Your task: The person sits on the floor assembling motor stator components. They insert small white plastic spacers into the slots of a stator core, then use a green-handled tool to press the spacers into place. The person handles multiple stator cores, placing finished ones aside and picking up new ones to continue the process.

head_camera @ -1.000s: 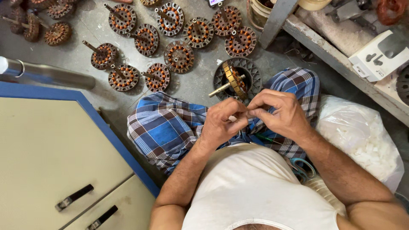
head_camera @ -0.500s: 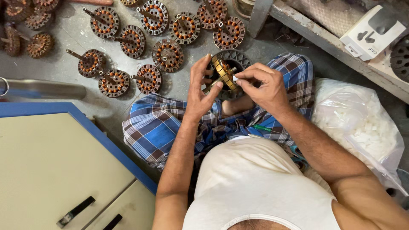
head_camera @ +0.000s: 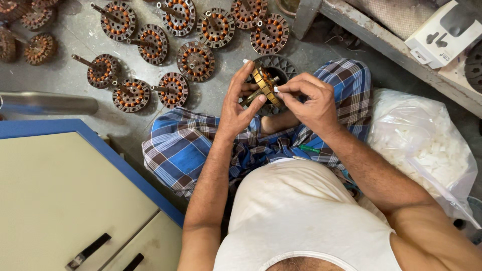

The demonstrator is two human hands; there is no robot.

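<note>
I sit on the floor in a blue checked wrap. My left hand (head_camera: 240,103) supports a round brass-coloured wound motor part (head_camera: 265,86), tilted on its edge above a dark round housing (head_camera: 280,67). My right hand (head_camera: 307,98) pinches at the part's upper right edge, with a small white piece at its fingertips. Several similar round copper-wound motor cores (head_camera: 196,60) with shafts lie on the grey floor beyond my hands.
A cream cabinet with a blue edge (head_camera: 80,195) stands at my left. A clear plastic bag of small white pieces (head_camera: 427,145) lies at my right. A wooden shelf (head_camera: 396,45) with a white box (head_camera: 442,32) runs along the upper right. A metal tube (head_camera: 47,103) lies left.
Both hands moved from my lap forward to the motor part over the dark housing. The left hand opened and now props the part while the right pinches its edge.
</note>
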